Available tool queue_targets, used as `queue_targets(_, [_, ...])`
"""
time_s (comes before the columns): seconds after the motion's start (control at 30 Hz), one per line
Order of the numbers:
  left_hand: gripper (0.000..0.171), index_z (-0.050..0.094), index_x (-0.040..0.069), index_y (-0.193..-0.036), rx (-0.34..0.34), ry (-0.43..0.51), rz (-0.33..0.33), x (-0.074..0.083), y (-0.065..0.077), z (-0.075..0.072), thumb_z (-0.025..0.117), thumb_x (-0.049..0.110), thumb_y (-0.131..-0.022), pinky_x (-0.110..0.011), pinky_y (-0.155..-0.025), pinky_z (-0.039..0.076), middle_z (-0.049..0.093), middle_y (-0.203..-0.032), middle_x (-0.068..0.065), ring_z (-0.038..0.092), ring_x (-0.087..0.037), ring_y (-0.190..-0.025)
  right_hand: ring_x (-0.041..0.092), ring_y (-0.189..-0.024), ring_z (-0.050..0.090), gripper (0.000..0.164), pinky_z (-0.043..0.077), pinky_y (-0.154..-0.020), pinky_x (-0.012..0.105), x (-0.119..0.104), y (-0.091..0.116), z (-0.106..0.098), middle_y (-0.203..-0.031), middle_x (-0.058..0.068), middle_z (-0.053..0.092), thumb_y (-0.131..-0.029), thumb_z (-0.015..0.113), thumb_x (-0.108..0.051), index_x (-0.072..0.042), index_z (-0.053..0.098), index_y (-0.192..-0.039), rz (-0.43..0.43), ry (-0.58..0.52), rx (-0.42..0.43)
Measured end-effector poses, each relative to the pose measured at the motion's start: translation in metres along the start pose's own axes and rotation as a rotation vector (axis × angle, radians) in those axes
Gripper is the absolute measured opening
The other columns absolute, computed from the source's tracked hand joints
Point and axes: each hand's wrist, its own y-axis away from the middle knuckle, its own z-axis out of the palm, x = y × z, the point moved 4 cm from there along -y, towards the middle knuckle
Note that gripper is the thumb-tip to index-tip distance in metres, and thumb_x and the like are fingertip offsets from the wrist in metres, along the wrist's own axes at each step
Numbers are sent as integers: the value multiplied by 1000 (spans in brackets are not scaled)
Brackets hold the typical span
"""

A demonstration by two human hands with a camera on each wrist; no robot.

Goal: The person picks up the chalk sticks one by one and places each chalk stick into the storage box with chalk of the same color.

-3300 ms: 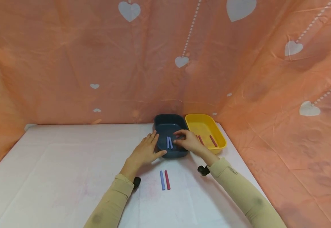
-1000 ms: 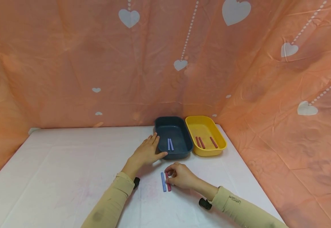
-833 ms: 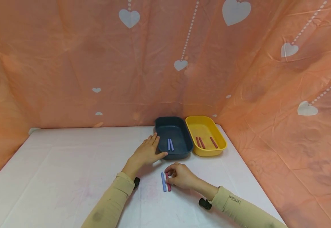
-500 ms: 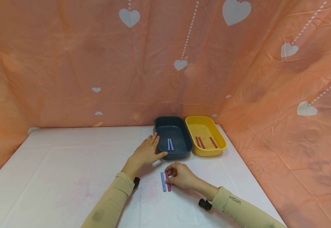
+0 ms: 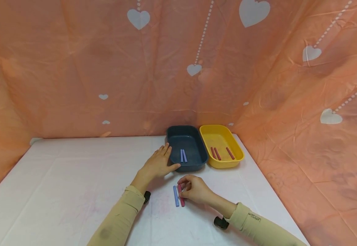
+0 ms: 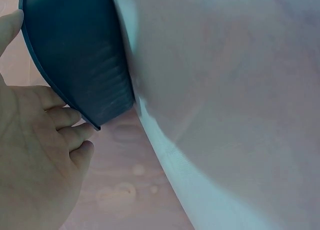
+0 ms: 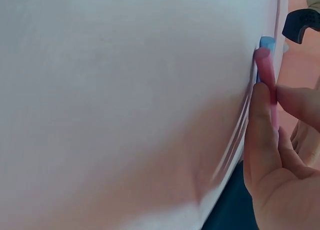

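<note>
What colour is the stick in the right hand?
The stick is pinkish red, clearest in the head view.

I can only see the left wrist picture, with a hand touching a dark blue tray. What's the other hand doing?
Observer: The right hand is pinching a red stick between thumb and fingers.
Operator: Cool! Is there anything inside my tray?
Observer: Yes, two blue sticks lie in the dark blue tray.
Operator: Is it the only tray?
Observer: No, a yellow tray stands beside it, on its right in the head view.
</note>
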Motion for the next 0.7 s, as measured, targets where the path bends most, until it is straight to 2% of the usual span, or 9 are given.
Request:
queue_targets(0.3, [94,19,2,-150,-7,6,2,0,1,0,45,67,-88,-44,-116,16,9,-158,-14,12,-32,-144,10,-65,60,32,52,-58,22,-1,3,-2,-83,5,64,-75,75,-3,-3,65,-106,26,-66,13])
queue_targets(0.5, [94,19,2,-150,-9,5,2,-1,0,1,46,67,-88,-44,-116,16,9,-158,-15,12,-32,-144,10,-65,61,33,53,-57,23,-1,5,-10,-79,4,65,-75,72,0,-4,65,-107,42,-101,56])
queue_targets(0.7, [93,19,2,-150,-10,-9,1,-1,-1,2,46,66,-88,-44,-116,16,9,-158,-14,13,-32,-144,13,-70,63,31,54,-59,25,1,5,-25,-90,6,65,-77,71,-1,-7,64,-106,61,-130,106])
